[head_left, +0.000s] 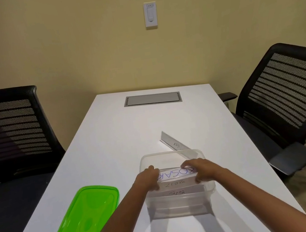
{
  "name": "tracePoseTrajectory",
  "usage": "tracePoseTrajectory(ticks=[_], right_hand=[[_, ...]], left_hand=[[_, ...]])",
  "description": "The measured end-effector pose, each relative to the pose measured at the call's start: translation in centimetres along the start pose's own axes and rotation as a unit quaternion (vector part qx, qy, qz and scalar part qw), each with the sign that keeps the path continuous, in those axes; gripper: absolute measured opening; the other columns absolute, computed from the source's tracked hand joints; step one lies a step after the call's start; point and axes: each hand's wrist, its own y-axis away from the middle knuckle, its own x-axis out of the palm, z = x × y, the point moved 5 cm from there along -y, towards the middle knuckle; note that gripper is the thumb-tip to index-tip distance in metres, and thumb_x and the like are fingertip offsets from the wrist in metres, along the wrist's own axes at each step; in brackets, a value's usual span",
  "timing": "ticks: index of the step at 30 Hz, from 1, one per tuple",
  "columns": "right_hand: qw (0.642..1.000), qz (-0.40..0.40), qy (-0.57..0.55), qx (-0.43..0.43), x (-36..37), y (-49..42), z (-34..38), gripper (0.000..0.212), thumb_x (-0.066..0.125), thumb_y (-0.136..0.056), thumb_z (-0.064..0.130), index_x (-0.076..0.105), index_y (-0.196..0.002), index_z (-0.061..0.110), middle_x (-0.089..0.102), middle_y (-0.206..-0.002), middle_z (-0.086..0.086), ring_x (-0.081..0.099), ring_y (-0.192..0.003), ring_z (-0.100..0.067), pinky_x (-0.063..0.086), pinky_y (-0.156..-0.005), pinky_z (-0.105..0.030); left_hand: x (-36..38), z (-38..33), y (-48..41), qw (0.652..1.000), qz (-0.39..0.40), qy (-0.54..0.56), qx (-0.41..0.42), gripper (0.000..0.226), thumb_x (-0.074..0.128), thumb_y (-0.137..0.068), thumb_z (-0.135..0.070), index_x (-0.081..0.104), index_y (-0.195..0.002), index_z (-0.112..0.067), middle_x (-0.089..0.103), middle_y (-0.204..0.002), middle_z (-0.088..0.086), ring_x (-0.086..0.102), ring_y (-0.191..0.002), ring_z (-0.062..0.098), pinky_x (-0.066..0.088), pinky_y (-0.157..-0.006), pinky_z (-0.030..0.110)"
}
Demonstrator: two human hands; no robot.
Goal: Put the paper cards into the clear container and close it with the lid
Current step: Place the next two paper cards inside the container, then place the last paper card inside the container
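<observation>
A clear plastic container [209,187] stands on the white table in front of me. Inside it lie two white paper cards with handwriting [176,188]. Above them I hold a third card with blue letters [176,173], one end in each hand, over the container's opening. My left hand [148,178] grips its left end and my right hand [199,169] grips its right end. One more folded card [174,141] rests on the table just behind the container. The green lid [81,225] lies flat to the left of the container.
The white table [130,131] has a grey cable hatch [152,99] near its far end. Black mesh chairs stand on the left [9,126] and on the right [289,94]. A wall switch [150,15] is on the yellow wall.
</observation>
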Motion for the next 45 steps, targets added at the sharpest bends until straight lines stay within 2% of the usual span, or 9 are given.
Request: tracePoseTrajectory(ticks=[6,16,25,32,34,37,39,42,45], right_hand=[[0.998,0.057,0.014,0.018,2.6,-2.1,-0.9,0.070,0.069,-0.074,0.000,0.043,-0.136,0.020,0.050,-0.139,-0.009,0.048,-0.125,-0.023,0.041,-0.097,-0.028],[0.993,0.110,0.020,0.038,5.5,-4.0,-2.3,0.070,0.070,-0.076,-0.003,0.043,-0.137,0.017,0.046,-0.141,-0.014,0.049,-0.125,-0.026,0.043,-0.098,-0.029],[0.990,0.116,0.071,0.026,5.7,-4.6,-2.0,0.069,0.074,-0.076,0.004,0.045,-0.137,0.017,0.048,-0.141,-0.008,0.041,-0.131,-0.023,0.035,-0.106,-0.029],[0.989,0.117,0.093,0.018,5.5,-4.3,-1.7,0.063,0.068,-0.081,0.006,0.044,-0.139,0.013,0.045,-0.144,-0.010,0.039,-0.134,-0.024,0.033,-0.109,-0.031],[0.992,0.105,0.064,0.014,4.6,-4.1,-1.5,0.063,0.067,-0.083,0.011,0.041,-0.141,0.012,0.042,-0.147,-0.009,0.038,-0.135,-0.023,0.031,-0.111,-0.030],[0.996,0.072,-0.045,0.008,1.6,-3.6,-1.5,0.059,0.068,-0.084,0.016,0.044,-0.138,0.009,0.049,-0.142,-0.011,0.048,-0.128,-0.022,0.037,-0.104,-0.027],[0.992,0.034,-0.118,0.002,-1.0,-3.5,-1.6,0.051,0.068,-0.085,0.018,0.051,-0.132,0.006,0.057,-0.134,-0.014,0.056,-0.120,-0.023,0.042,-0.098,-0.025],[0.979,-0.080,-0.186,-0.002,-5.0,-3.9,-2.2,0.035,0.066,-0.086,0.015,0.063,-0.119,0.004,0.068,-0.118,-0.015,0.065,-0.108,-0.025,0.046,-0.092,-0.024],[0.964,-0.171,-0.201,0.027,-7.3,-5.1,-3.2,0.027,0.061,-0.088,0.012,0.067,-0.113,0.002,0.070,-0.114,-0.015,0.065,-0.106,-0.025,0.047,-0.092,-0.026]], left_hand=[[2.2,0.0,-1.9,0.999,0.047,-0.010,-0.004,0.049,0.070,-0.080,-0.010,0.053,-0.125,0.000,0.049,-0.137,0.018,0.053,-0.122,0.032,0.047,-0.100,0.040],[4.4,0.2,-3.9,0.997,0.082,0.000,-0.003,0.047,0.068,-0.082,-0.011,0.052,-0.125,0.000,0.044,-0.140,0.016,0.052,-0.123,0.033,0.044,-0.103,0.039],[4.5,0.4,-4.6,0.994,0.101,0.034,0.007,0.050,0.070,-0.082,-0.013,0.055,-0.127,0.001,0.047,-0.139,0.018,0.052,-0.124,0.031,0.043,-0.107,0.036],[4.2,0.4,-4.1,0.997,0.070,0.006,0.008,0.051,0.072,-0.079,-0.009,0.056,-0.127,-0.004,0.043,-0.140,0.017,0.053,-0.123,0.032,0.045,-0.105,0.038],[4.0,0.4,-4.0,0.998,0.063,0.003,0.011,0.052,0.071,-0.080,-0.013,0.054,-0.129,-0.006,0.040,-0.141,0.015,0.050,-0.126,0.031,0.045,-0.106,0.039],[2.7,0.1,-3.7,0.998,0.033,0.035,0.029,0.048,0.063,-0.087,-0.028,0.053,-0.131,-0.011,0.045,-0.139,0.011,0.050,-0.125,0.027,0.043,-0.105,0.038],[0.9,-0.4,-3.5,0.996,-0.032,0.066,0.052,0.039,0.055,-0.091,-0.035,0.058,-0.124,-0.015,0.054,-0.130,0.008,0.054,-0.119,0.023,0.043,-0.098,0.035],[-2.1,-1.0,-3.6,0.978,-0.171,0.099,0.071,0.033,0.046,-0.096,-0.035,0.062,-0.117,-0.017,0.060,-0.120,0.005,0.057,-0.112,0.021,0.044,-0.091,0.032],[-3.6,-1.4,-4.6,0.965,-0.228,0.103,0.076,0.037,0.041,-0.098,-0.033,0.054,-0.128,-0.017,0.055,-0.129,0.004,0.054,-0.118,0.021,0.042,-0.095,0.032]])
